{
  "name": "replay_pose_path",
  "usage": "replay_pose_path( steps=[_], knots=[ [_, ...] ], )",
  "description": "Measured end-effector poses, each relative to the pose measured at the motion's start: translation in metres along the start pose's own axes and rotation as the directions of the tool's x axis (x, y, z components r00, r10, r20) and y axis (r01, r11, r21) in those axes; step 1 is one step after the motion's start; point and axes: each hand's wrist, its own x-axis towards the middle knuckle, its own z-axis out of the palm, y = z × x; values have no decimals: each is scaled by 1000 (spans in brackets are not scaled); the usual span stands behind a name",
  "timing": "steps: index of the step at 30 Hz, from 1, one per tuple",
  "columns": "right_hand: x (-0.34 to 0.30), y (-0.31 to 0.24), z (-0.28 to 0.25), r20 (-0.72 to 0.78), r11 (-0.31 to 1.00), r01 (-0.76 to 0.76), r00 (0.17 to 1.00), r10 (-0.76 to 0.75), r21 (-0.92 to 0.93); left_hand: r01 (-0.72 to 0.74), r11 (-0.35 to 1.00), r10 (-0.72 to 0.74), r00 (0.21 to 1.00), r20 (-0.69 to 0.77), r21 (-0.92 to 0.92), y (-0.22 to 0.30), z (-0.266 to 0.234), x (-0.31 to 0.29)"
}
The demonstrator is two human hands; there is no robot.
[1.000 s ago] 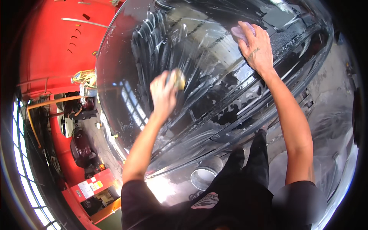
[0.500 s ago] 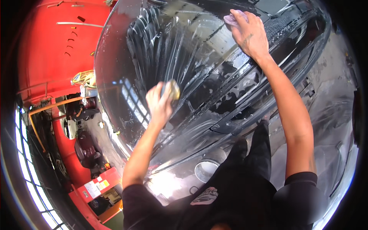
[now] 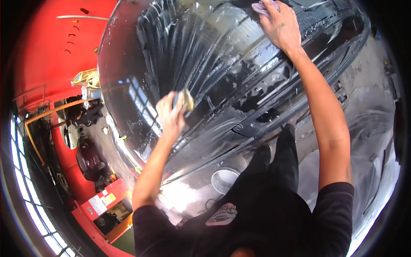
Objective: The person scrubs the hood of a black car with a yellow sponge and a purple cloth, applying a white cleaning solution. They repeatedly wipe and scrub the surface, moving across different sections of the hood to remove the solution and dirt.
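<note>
A dark, glossy car body panel (image 3: 122,64) fills the middle of the head view, wet and covered with pale fan-shaped streaks. My left hand (image 3: 170,118) is closed around a small block (image 3: 187,100) with a dark side and a yellowish side, held at the panel's near part. Whether the block touches the surface is hard to tell. Farther off to the right, my right hand (image 3: 282,28) grips a lilac sponge (image 3: 260,7) over the wet panel. Patches of water lie between the two hands.
A round metal bucket (image 3: 224,180) stands on the floor by my legs. Along the left are a red wall (image 3: 43,38), an orange pipe frame (image 3: 55,110), a dark red seat (image 3: 90,160) and a red cabinet (image 3: 92,212). Grey concrete floor (image 3: 364,81) shows at the right.
The whole view has shifted slightly, so the panel and bucket sit farther left. My right hand with the lilac sponge has moved a little farther away. My left hand keeps its hold on the block.
</note>
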Motion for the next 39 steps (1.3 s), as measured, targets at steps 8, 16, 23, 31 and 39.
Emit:
replay_pose_path(
  steps=[8, 16, 23, 31, 39],
  knots=[
    [6, 12, 5, 41, 997, 66, 997, -67, 26, -291, 951, 284, 956, -76, -103, 50, 49, 157],
    [4, 12, 7, 88, 995, -71, 993, 77, -72, -32, 999, 31, 999, -33, -17, -21, 25, 37],
    [2, 22, 21, 123, 995, -28, 992, 40, -96, 90, 989, -74, 987, -141, 114, -66, 65, 252],
    [-5, 21, 14, 163, 985, -103, 979, 126, -141, 134, 991, -133, 991, 31, -30, -16, 10, 27],
    [2, 18, 18, 154, 994, -55, 986, 70, -98, 348, 922, -331, 936, -123, 169, -106, 52, 219]
  ],
)
